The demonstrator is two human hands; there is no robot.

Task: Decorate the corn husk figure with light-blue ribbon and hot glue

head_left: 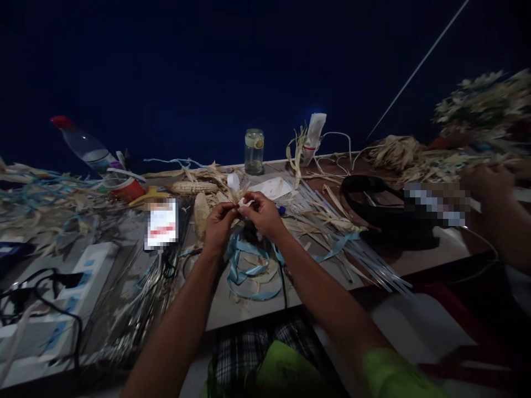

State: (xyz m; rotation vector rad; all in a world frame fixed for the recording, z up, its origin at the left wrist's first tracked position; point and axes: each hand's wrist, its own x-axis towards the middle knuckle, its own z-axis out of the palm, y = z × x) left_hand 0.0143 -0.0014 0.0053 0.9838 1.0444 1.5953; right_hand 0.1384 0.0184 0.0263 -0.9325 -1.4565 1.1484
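Both my hands meet over the middle of the table. My left hand [218,221] and my right hand [262,213] pinch a small pale piece of corn husk [237,190] between their fingertips, fingers closed on it. Light blue ribbon [244,268] lies looped on the table just below my wrists. A corn cob [194,188] lies beyond my left hand, and another husked cob [201,213] sits right beside it.
A glass jar [254,150] stands at the far edge. A plastic bottle [89,148] leans at the left by a red cup [126,189]. White power strips [78,282] with cables lie front left. Clear strips [352,249], a black strap [373,213] and another person's arm [498,215] are right.
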